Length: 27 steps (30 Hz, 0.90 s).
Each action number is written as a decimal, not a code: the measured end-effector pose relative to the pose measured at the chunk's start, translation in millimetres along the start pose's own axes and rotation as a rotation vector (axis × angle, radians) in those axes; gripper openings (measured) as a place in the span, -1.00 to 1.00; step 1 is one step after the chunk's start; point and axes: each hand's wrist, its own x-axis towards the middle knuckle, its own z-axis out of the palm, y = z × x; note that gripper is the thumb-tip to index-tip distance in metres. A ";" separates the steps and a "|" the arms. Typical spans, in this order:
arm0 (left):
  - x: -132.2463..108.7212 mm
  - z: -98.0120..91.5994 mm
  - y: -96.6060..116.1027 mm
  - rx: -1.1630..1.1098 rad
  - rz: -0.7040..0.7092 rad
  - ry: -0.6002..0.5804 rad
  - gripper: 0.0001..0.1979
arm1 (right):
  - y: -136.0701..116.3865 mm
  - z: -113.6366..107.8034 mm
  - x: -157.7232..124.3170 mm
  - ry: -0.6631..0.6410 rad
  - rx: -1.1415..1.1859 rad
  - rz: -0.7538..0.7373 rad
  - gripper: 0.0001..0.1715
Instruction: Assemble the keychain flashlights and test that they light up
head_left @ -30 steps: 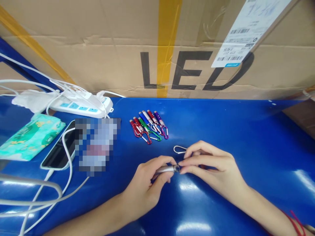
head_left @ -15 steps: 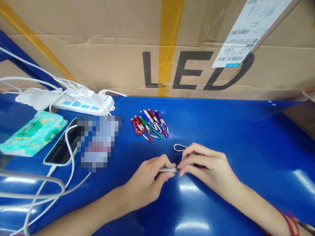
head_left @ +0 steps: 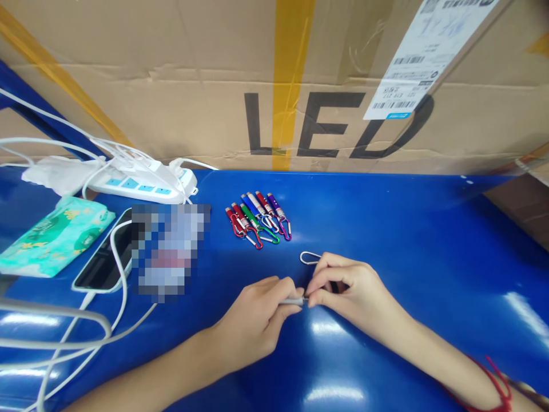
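My left hand [head_left: 266, 315] is closed round a slim grey metal tube [head_left: 292, 301], thumb and fingers pinching it near its right end. My right hand [head_left: 347, 289] meets that end with thumb and fingertips pressed together on a tiny piece, too small and covered to name. A silver carabiner clip [head_left: 309, 258] sticks out past the right index finger; its other end is hidden, and I cannot tell whether the hand holds it. Beyond the hands lie several small keychain flashlights [head_left: 257, 218] side by side, in red, green, blue, silver and purple, each with a carabiner.
On the left are a white power strip [head_left: 146, 183] with cables, a green tissue pack [head_left: 55, 236], a phone [head_left: 100, 263] on a charging cable and a blurred-out item [head_left: 171, 252]. A large cardboard box [head_left: 206, 68] stands along the back of the blue table [head_left: 407, 229].
Both hands keep hold at the tube's end. My right fingers have drawn closer together and shifted slightly left. The whole view has moved a little; the flashlights lie as before.
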 end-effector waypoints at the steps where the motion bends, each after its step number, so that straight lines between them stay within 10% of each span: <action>1: -0.2 0.2 -0.2 -0.007 -0.008 0.000 -0.83 | -0.7 -0.8 0.5 -0.002 0.001 0.012 -0.78; 11: 0.5 -1.1 7.6 -0.174 -0.178 0.029 -0.95 | -3.0 -9.1 1.8 0.014 0.035 0.086 -0.86; 27: -2.1 2.1 3.6 0.017 0.046 0.068 -0.77 | -5.7 2.9 0.8 -0.011 0.155 0.173 -0.79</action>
